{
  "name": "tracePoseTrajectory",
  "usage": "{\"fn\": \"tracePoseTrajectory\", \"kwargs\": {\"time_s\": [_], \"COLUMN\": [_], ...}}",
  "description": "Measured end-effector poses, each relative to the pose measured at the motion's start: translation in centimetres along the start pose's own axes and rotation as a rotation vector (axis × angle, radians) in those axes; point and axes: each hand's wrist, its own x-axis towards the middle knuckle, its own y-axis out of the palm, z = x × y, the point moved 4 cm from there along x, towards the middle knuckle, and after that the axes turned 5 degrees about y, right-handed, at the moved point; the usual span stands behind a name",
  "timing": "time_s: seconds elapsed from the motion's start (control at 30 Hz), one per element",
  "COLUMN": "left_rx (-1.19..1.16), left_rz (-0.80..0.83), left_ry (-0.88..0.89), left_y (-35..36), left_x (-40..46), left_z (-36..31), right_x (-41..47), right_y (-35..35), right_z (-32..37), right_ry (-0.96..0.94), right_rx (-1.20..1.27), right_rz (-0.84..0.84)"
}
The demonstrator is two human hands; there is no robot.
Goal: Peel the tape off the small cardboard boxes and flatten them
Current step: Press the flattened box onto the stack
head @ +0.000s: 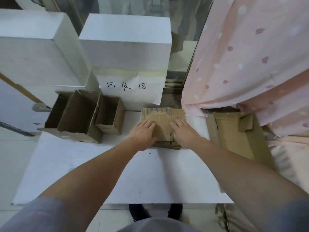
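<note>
A stack of flattened brown cardboard boxes [163, 117] lies at the far middle of the white table [117, 173]. Its top piece has a torn surface showing corrugation. My left hand [143, 133] presses flat on the stack's left side with straight fingers. On the stack's right side my right hand [183, 131] lies flat in the same way. Two small open cardboard boxes stand to the left: a larger one [78, 114] and a smaller one [109, 115] beside it.
A big open cardboard box [237, 136] lies at the right table edge. Tall white blocks [125, 44] stand behind, one bearing a handwritten paper sign [130, 91]. A pink curtain [247, 61] hangs at the right. My feet show below the table's near edge.
</note>
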Motion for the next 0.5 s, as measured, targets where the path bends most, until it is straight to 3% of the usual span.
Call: {"fn": "tracePoseTrajectory", "kwargs": {"time_s": [0.27, 0.5], "left_rx": [0.016, 0.023], "left_rz": [-0.104, -0.193], "left_ry": [0.013, -0.134], "left_y": [-5.2, -9.1], "left_x": [-4.8, -10.9], "left_z": [2.4, 8.2], "right_x": [-3.7, -2.7], "right_y": [-6.1, -10.1], "right_z": [5.8, 13.2], "right_ry": [-0.134, -0.261], "right_rx": [0.015, -0.035], "right_rz": [-0.078, -0.117]}}
